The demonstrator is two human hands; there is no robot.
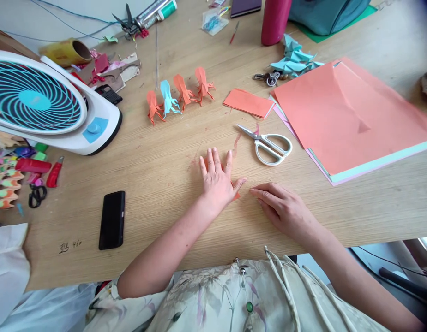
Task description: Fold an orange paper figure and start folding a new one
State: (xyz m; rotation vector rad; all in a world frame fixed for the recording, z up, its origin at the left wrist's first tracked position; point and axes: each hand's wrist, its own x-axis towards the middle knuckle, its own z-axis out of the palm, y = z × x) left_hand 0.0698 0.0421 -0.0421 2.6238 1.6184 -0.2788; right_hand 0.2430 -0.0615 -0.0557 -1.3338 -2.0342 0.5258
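My left hand [217, 177] lies flat, fingers spread, pressing down on a small folded orange paper [236, 196] on the wooden table [165, 152]. Only a corner of that paper shows under the palm. My right hand [282, 207] rests on the table just right of it, fingers extended and pointing left toward the paper's edge, holding nothing. White-handled scissors [270, 144] lie a little beyond both hands. Several folded paper figures [180, 94], orange and one blue, stand in a row farther back.
A stack of orange and pale sheets [351, 115] covers the right side. A folded orange piece [249, 102] and blue paper figures [294, 60] lie behind. A white-and-teal fan [43, 99] stands left, a black phone [112, 219] near the front, a red bottle [274, 20] at the back.
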